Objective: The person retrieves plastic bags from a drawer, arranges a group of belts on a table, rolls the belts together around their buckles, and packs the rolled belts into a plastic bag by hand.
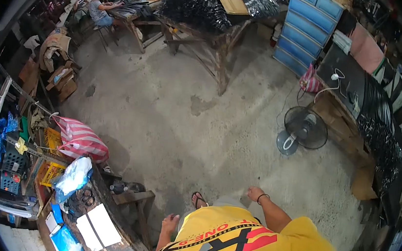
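My left hand [169,224] hangs beside my yellow shirt [251,248], near the workbench on the left. Its fingers look loosely apart, and I see nothing in them. In front of my right side is my right hand [254,194], with a dark band [264,196] round the wrist. That hand looks relaxed and open over the concrete floor, touching nothing I can see. One sandalled foot [198,200] shows between the two hands. Nearest to my left hand is the workbench [119,227], where white sheets [99,227] lie beside a blue plastic packet [66,241].
A standing fan [305,128] is on the floor to the right, by a table with black strips [378,139]. Ahead stands a wooden table [223,54] piled with black material. Blue drawers [306,29], a striped bag [82,139] and a seated person [100,11] surround the floor.
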The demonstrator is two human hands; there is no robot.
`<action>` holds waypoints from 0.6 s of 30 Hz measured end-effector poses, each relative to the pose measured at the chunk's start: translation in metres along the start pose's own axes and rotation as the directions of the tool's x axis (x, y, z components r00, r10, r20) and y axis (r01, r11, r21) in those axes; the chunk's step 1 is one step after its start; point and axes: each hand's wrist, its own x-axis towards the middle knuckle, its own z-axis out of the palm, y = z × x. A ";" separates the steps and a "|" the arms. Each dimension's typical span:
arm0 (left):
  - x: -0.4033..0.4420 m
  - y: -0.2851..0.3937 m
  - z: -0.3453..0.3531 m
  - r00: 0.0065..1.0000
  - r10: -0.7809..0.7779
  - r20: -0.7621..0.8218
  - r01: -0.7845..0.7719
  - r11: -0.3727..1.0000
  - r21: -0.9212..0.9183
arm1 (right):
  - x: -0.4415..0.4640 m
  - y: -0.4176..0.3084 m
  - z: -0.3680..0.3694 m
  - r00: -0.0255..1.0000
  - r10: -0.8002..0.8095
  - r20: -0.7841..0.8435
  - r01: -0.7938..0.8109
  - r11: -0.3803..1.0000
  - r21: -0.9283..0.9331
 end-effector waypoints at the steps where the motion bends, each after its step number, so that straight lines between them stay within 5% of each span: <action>1: 0.011 -0.005 -0.008 1.000 0.007 -0.002 -0.007 1.000 0.021 | 0.000 -0.008 -0.003 0.995 -0.044 -0.085 0.050 0.996 0.076; 4: 0.032 0.015 -0.039 0.999 -0.042 -0.024 0.046 0.980 0.192 | 0.018 -0.030 -0.007 0.979 -0.083 -0.187 0.108 0.986 0.125; 8: 0.054 0.017 -0.064 0.991 -0.107 -0.078 0.116 0.986 0.123 | 0.034 -0.056 -0.018 0.969 -0.229 -0.093 0.237 0.968 0.086; 10: 0.068 0.014 -0.064 0.983 -0.169 -0.069 0.175 0.981 0.089 | 0.060 -0.038 -0.011 0.936 -0.291 -0.200 0.319 0.939 0.128; 13: 0.065 0.031 -0.054 0.959 -0.192 -0.207 0.196 0.981 -0.005 | 0.098 -0.034 -0.044 0.925 -0.373 0.069 0.375 0.927 -0.021; 15: 0.051 0.060 -0.044 0.912 -0.306 -0.274 0.263 0.947 -0.185 | 0.137 -0.026 -0.072 0.927 -0.369 0.058 0.374 0.923 -0.097; 18: 0.036 0.079 0.001 0.843 -0.413 -0.343 0.295 0.890 -0.347 | 0.183 -0.037 -0.131 0.835 -0.401 0.376 0.524 0.788 -0.323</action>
